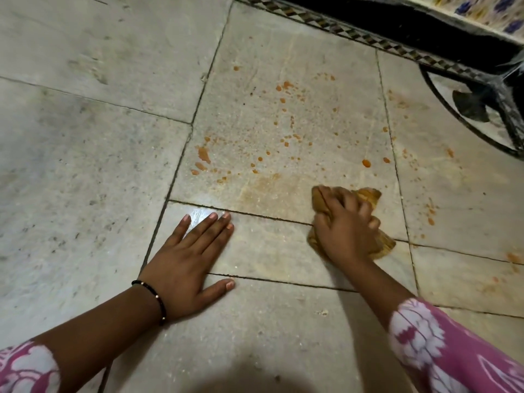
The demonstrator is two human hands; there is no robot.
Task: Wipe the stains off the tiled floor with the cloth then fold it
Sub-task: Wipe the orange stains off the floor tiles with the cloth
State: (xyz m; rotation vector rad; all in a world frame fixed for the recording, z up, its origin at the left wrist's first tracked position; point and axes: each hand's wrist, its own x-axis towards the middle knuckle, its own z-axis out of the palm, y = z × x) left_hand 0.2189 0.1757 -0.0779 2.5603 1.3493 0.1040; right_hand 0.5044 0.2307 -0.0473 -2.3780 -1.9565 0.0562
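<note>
My right hand [344, 226] grips a bunched brown cloth [368, 195] and holds it against the pale tiled floor [99, 165]. Orange stains [283, 131] speckle the tile just beyond the cloth, with a larger smear [203, 154] at the tile's left edge and a round drop [366, 163] near its right edge. A faint wiped orange haze [263, 185] lies left of the cloth. My left hand [187, 259] rests flat on the floor with its fingers straight, to the left of the cloth and apart from it.
More orange marks [431, 211] dot the tile to the right. A dark metal stand with a curved ring base [465, 120] sits at the far right. A patterned border strip [340, 26] and a black band run along the top right.
</note>
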